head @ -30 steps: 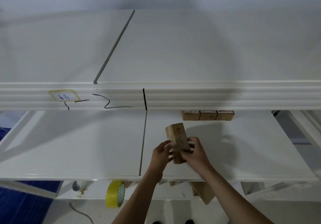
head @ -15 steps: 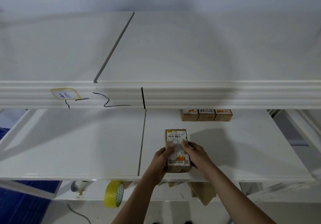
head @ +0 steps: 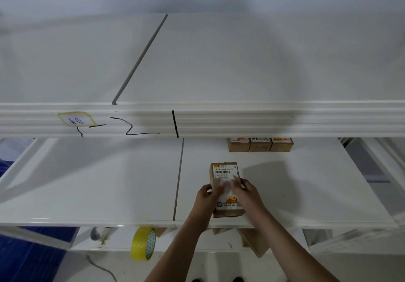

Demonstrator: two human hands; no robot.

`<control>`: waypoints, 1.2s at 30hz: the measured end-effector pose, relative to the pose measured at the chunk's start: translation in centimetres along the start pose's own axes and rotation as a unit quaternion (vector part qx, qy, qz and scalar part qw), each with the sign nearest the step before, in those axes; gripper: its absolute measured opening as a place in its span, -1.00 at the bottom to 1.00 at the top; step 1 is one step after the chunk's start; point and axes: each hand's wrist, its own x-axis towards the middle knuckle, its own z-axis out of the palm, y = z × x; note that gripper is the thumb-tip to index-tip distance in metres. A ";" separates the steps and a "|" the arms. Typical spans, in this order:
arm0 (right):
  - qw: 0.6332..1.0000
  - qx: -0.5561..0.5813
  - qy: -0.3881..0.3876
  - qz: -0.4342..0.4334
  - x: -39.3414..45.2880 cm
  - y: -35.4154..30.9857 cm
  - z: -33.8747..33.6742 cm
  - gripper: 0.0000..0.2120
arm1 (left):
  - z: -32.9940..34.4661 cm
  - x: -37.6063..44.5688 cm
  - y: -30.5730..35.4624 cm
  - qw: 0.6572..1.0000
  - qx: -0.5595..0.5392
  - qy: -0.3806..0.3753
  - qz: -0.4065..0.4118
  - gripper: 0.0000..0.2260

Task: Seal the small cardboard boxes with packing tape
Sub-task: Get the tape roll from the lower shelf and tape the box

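A small brown cardboard box (head: 224, 172) with a barcode label and a printed sticker lies flat on the middle white shelf (head: 109, 183), near its front edge. My left hand (head: 207, 196) holds its left side, fingers curled over the top face. On the right side my right hand (head: 245, 190) grips it, with the fingers lying on the label. A yellow roll of packing tape (head: 143, 243) stands on edge on the lower shelf, left of my left forearm.
Three small labelled cardboard boxes (head: 260, 144) stand in a row at the back of the middle shelf. The upper shelf's ribbed front rail (head: 263, 119) overhangs them. More brown boxes (head: 255, 241) lie on the lower shelf under my arms. Blue floor shows at the lower left.
The box was held tilted on end above the shelf a second ago; it now lies flat, label up, and both hands have shifted a little along its sides.
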 end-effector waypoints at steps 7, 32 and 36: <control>0.992 0.019 -0.072 0.102 -0.4 -0.7 -1.2 -0.66 | -0.5 -0.4 0.3 0.988 -0.093 -0.070 -0.102 -0.33; 0.999 -0.007 -0.005 0.036 -0.3 0.1 1.3 -0.46 | -0.6 0.0 1.1 0.998 0.063 0.002 0.027 -0.57; 0.997 0.048 -0.019 0.058 -0.2 0.2 1.4 -0.52 | -0.5 -0.2 0.8 0.996 0.087 0.007 0.018 -0.54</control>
